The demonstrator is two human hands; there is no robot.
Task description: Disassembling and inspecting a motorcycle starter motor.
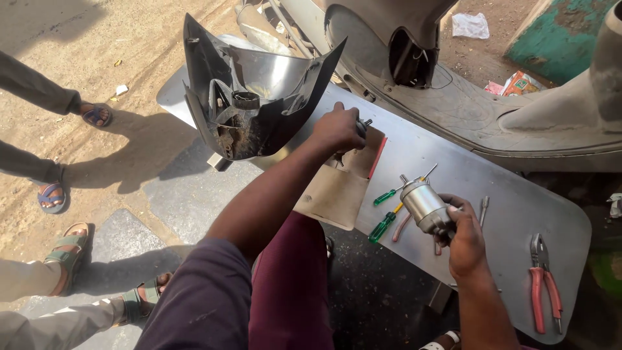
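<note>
R hand (465, 241) closed round silver cylindrical motor part (424, 206), held just above the counter (505, 194), long axis tilted up-left toward the L hand. L hand (337, 128) fisted on a small dark tool (364, 126) by tan pouch (337, 188), left of cylinder; green screwdrivers (383, 217) lie between hands

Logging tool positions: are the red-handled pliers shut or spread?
Spread: the red-handled pliers lie flat on the metal panel, handles splayed apart.
</note>
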